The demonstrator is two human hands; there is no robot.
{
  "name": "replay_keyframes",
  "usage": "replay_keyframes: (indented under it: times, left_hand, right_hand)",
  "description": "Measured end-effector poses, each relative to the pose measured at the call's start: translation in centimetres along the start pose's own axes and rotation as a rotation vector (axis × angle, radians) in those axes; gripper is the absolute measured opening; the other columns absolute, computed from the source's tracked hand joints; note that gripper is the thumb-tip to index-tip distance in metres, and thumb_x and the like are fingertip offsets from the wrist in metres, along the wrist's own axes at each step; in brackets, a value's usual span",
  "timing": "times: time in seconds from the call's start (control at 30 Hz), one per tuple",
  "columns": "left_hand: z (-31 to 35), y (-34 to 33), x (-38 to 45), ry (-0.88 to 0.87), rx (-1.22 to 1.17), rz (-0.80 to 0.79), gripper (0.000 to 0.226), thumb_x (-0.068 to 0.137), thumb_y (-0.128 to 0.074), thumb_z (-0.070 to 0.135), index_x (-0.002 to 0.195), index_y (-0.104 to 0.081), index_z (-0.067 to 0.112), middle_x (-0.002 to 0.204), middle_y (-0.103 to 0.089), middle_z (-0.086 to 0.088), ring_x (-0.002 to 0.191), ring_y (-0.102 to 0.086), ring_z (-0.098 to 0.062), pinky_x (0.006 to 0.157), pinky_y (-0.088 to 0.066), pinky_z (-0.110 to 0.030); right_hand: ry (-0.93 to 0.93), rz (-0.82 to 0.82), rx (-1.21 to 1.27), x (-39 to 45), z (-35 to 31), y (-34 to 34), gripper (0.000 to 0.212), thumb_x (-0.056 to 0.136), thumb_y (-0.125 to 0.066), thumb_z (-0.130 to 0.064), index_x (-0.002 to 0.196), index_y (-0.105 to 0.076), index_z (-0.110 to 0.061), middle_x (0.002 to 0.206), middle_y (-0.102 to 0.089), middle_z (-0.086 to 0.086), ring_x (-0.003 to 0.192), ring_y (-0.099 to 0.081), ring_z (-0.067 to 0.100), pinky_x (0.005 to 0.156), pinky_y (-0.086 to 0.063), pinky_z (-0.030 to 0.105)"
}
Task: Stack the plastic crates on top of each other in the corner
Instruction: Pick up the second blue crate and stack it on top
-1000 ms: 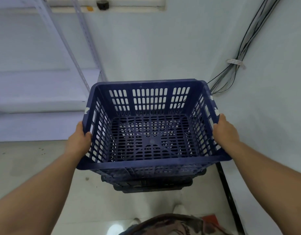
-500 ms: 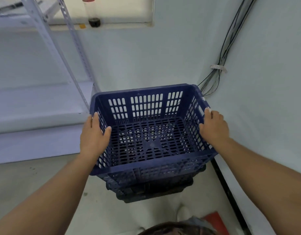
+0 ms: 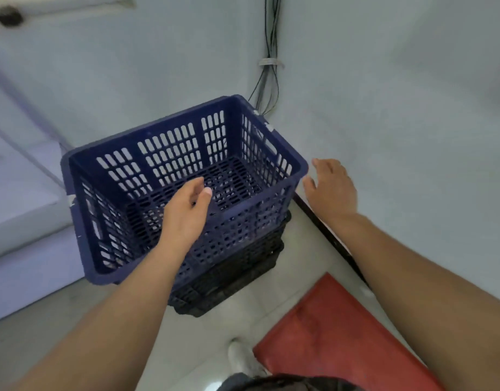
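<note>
the blue crate (image 3: 184, 190) sits on a black crate (image 3: 229, 275) in the corner, skewed so its near-left corner overhangs. both hands are open and hold nothing: the left hand (image 3: 186, 213) over the near rim, the right hand (image 3: 332, 190) just beside it. left crooked, the stack could tip once more weight lands on it.

There was one blue plastic crate (image 3: 170, 170) atop one black crate (image 3: 237, 277), one red mat (image 3: 336, 334), one cable bundle (image 3: 270, 66), two bare hands and one white shoe (image 3: 243, 356).
</note>
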State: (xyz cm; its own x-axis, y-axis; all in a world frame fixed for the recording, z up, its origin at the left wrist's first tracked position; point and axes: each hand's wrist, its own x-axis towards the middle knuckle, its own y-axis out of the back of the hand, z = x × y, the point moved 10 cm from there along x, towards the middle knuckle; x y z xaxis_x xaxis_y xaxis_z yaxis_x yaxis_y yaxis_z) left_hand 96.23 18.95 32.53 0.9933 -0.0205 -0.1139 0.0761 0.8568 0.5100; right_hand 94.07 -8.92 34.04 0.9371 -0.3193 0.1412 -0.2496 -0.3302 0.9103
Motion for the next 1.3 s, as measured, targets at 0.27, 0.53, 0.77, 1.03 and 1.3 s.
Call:
replay_keyframes:
  times: [0.27, 0.53, 0.77, 1.03, 1.3]
  left_hand:
    - [2.4, -11.0, -8.8, -0.051, -0.13, -0.229, 0.019, 0.095, -0.05, 0.029, 0.111, -0.059, 0.03, 0.102, -0.064, 0.011, 0.095, -0.063, -0.005, 0.096, -0.05, -0.038]
    - [6.2, -21.9, -24.7, -0.175, -0.087, -0.504, 0.02, 0.094, -0.052, 0.026, 0.112, -0.059, 0.026, 0.094, -0.061, 0.012, 0.091, -0.062, -0.011, 0.096, -0.049, -0.041]
    - [8.8, -30.1, -42.6, -0.323, -0.04, -0.797, 0.016, 0.093, -0.053, 0.029, 0.108, -0.058, 0.028, 0.104, -0.063, 0.005, 0.102, -0.062, -0.02, 0.096, -0.048, -0.04]
    - [11.1, -38.2, -62.6, -0.479, 0.018, -1.143, 0.028, 0.093, -0.053, 0.031, 0.119, -0.058, 0.022, 0.108, -0.063, 0.0, 0.103, -0.061, -0.016, 0.096, -0.048, -0.039]
    - [13.1, -45.8, -76.8, -0.633, 0.127, -1.416, 0.028, 0.092, -0.053, 0.036, 0.118, -0.057, 0.028, 0.114, -0.063, 0.0, 0.109, -0.06, -0.017, 0.097, -0.048, -0.043]
  right_hand:
    - [-0.219, 0.177, 0.105, -12.4, 11.4, 5.8, 0.037, 0.092, -0.055, -0.02, 0.124, -0.059, -0.002, 0.126, -0.055, 0.018, 0.115, -0.054, 0.034, 0.093, -0.043, 0.042]
    - [-0.521, 0.341, 0.058, -34.7, 23.2, 13.8, 0.04, 0.092, -0.054, -0.028, 0.127, -0.057, -0.01, 0.129, -0.053, 0.009, 0.114, -0.055, 0.026, 0.09, -0.044, 0.037]
    - [-0.818, 0.439, 0.04, -56.2, 29.9, 19.5, 0.04, 0.092, -0.051, -0.033, 0.128, -0.056, -0.015, 0.131, -0.051, 0.003, 0.113, -0.057, 0.021, 0.09, -0.043, 0.035]
    - [-1.156, 0.581, -0.022, -78.6, 34.1, 24.9, 0.042, 0.094, -0.05, -0.035, 0.129, -0.055, -0.013, 0.129, -0.052, 0.007, 0.112, -0.054, 0.025, 0.091, -0.042, 0.036]
    - [-1.458, 0.807, -0.008, -94.1, 37.2, 28.3, 0.041, 0.095, -0.047, -0.032, 0.131, -0.053, -0.013, 0.129, -0.052, 0.011, 0.11, -0.055, 0.028, 0.088, -0.044, 0.041]
